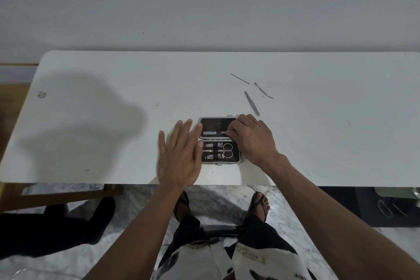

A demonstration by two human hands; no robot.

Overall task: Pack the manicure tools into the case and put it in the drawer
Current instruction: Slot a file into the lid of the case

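Observation:
A small black manicure case [237,158] lies open near the table's front edge. Its near half holds two clippers and small scissors [228,150] under a strap. In its far half lies a flat metal file [211,133]. My right hand [252,141] pinches the file's right end at the case's right side. My left hand [180,154] lies flat with spread fingers against the case's left edge. Three loose thin metal tools lie further back to the right: a pick [240,78], a cuticle pusher [263,90] and a wider file [251,103].
The white table [91,143] stands against a grey wall. A wooden piece [13,107] is at the left. Under the table's right side sits a dark unit [386,207]. My feet in sandals stand on marble floor below the front edge.

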